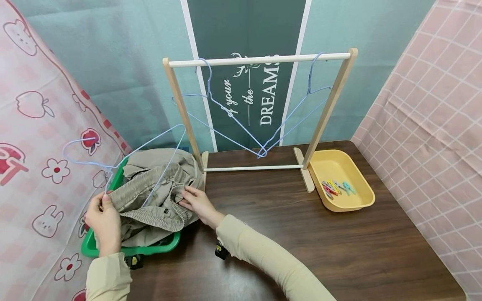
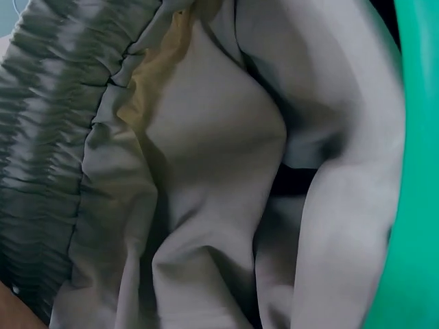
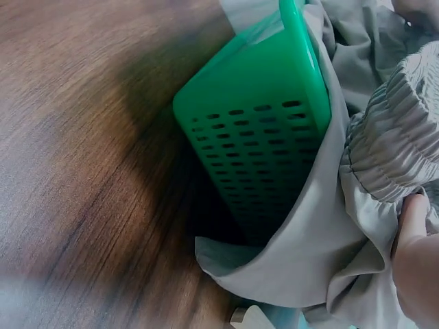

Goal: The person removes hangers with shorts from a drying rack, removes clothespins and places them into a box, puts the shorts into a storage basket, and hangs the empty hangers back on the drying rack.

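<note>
Grey-beige pants with a gathered elastic waistband lie heaped in and over a green basket. My left hand pinches the waistband's left side between thumb and fingers, where one end of a blue hanger meets it. The hanger stands tilted, its hook to the left, and its long bar runs down into the waistband opening. On the right side, my right hand grips the waistband; in the right wrist view its thumb presses into the cloth. Some fingertips are hidden by fabric.
A wooden rack stands behind, with two blue hangers on its top bar. To the right sits a yellow tray holding several coloured clips. Patterned cloth walls surround the brown table.
</note>
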The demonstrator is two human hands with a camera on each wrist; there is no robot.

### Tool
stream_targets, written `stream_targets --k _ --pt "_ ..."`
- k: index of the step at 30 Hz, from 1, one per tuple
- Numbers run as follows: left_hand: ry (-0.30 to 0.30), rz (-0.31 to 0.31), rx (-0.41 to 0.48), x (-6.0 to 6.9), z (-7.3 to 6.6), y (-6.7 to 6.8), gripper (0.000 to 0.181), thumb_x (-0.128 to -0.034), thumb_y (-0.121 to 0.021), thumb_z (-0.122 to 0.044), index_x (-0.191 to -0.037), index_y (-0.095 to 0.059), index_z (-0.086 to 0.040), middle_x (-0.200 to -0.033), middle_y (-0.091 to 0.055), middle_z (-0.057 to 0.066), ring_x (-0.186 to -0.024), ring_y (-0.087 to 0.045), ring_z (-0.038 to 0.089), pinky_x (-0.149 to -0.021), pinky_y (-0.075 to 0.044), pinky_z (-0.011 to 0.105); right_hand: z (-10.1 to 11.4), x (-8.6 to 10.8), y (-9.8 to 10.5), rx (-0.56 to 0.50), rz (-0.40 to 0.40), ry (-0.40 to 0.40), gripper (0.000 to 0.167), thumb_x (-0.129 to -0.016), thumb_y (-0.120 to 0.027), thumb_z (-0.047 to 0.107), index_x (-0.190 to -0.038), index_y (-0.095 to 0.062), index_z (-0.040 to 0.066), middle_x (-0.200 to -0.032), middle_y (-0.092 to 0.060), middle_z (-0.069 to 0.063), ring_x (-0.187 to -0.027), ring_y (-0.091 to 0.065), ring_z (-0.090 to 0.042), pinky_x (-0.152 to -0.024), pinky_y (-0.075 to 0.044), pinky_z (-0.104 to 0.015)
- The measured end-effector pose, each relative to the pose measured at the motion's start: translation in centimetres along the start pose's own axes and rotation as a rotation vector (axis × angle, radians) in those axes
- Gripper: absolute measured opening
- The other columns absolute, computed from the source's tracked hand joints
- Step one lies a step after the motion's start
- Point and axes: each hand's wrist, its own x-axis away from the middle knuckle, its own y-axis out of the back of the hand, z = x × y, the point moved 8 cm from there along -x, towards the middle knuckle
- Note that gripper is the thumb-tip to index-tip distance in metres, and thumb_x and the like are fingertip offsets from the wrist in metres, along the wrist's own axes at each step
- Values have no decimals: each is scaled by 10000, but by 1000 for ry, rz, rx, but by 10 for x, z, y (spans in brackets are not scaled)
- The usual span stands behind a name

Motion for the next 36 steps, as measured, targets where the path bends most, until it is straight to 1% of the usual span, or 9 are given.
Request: stream_targets --k 5,8,12,16,19,26,30,33,36 --pt "18 -39 43 -2 5 6 228 -995 -489 -258 -1015 -684 -141 -811 -480 -337 -785 -437 -65 -714 -308 157 2 5 -14 139 102 22 411 -995 -496 130 -1394 -471 35 -1424 -477 -175 -1111 -611 -257 -993 -487 -350" --pt "22 -75 66 -2 5 11 215 -989 -502 -241 -1002 -682 -125 -811 -487 -325 -786 -439 -68 -717 -310 153 3 7 -21 236 148 28 412 -988 -515 151 -1394 -487 82 -1436 -483 -136 -1225 -556 -322 -996 -484 -347" --pt "34 -106 113 -1 5 16 159 -983 -511 -219 -939 -663 -202 -812 -498 -299 -790 -447 -64 -721 -315 153 3 9 -30 316 201 33 417 -992 -508 166 -1404 -479 105 -1501 -409 -86 -1255 -533 -286 -1003 -474 -321" --pt "33 -131 167 -2 4 19 206 -979 -518 -192 -856 -615 -326 -784 -508 -255 -761 -443 -41 -700 -313 165 2 10 -34 426 233 46 412 -1003 -485 193 -1409 -477 122 -1495 -419 -82 -1259 -531 -240 -986 -466 -267" --pt "11 -154 195 -1 -1 20 218 -974 -528 -182 -844 -627 -326 -753 -507 -232 -735 -435 -25 -684 -311 171 2 11 -36 488 244 45 408 -1010 -469 212 -1409 -477 128 -1479 -442 -85 -1268 -527 -239 -997 -452 -267" --pt "-47 -168 219 0 -11 19 179 -971 -539 -186 -876 -661 -278 -752 -529 -257 -722 -447 -32 -677 -316 168 1 11 -36 560 258 22 394 -1000 -478 157 -1388 -498 94 -1503 -405 -88 -1360 -428 -241 -1052 -420 -308" --pt "-37 -154 229 2 -12 15 171 -972 -538 -181 -916 -694 -224 -783 -541 -263 -773 -474 -45 -712 -327 160 1 12 -35 591 270 -6 399 -998 -481 175 -1391 -496 109 -1516 -386 -86 -1376 -407 -238 -1063 -413 -318" --pt "-28 -142 242 4 -11 12 173 -970 -540 -164 -935 -706 -198 -804 -547 -260 -800 -479 -51 -732 -332 154 2 13 -34 585 266 -18 394 -999 -484 200 -1385 -507 126 -1507 -402 -76 -1346 -444 -239 -1041 -430 -326" --pt "-15 -124 248 4 -10 8 200 -971 -535 -151 -876 -666 -269 -815 -547 -269 -813 -475 -58 -741 -334 147 3 12 -31 549 244 -21 380 -999 -490 212 -1367 -528 131 -1457 -470 -88 -1267 -527 -264 -997 -462 -337"
